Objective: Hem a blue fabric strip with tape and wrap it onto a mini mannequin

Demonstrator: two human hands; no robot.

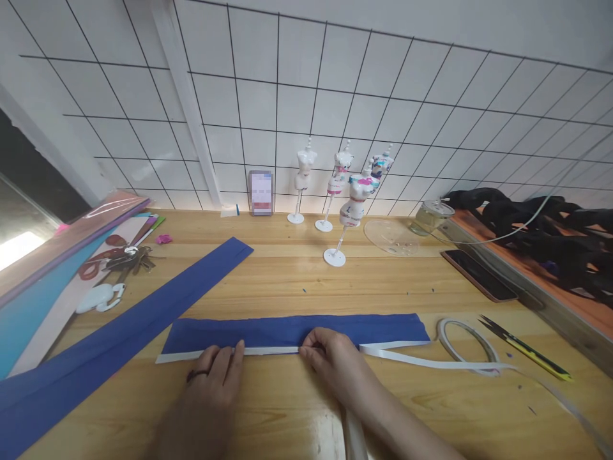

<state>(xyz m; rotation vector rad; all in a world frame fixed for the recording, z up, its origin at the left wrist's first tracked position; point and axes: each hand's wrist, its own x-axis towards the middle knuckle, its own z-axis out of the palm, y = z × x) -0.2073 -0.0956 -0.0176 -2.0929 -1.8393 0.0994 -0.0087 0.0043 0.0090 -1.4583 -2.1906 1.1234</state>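
Note:
A blue fabric strip point(292, 327) lies flat across the wooden table, with white tape point(272, 351) along its near edge. My left hand point(213, 377) rests on the tape at the left, fingers extended and slightly apart, a dark ring on one finger. My right hand point(330, 361) pinches at the tape and fabric edge near the middle. From there the tape's loose end runs right to a tape roll point(445, 332) lying on its side. A longer blue strip point(143, 326) stretches diagonally on the left.
Small mannequins point(352, 198) stand at the back beside a clear dish point(390, 236) and a jar point(431, 217). A phone point(479, 275) and yellow-handled snips point(531, 351) lie right. Keys point(127, 255), earbuds point(99, 297) and colored sheets are left.

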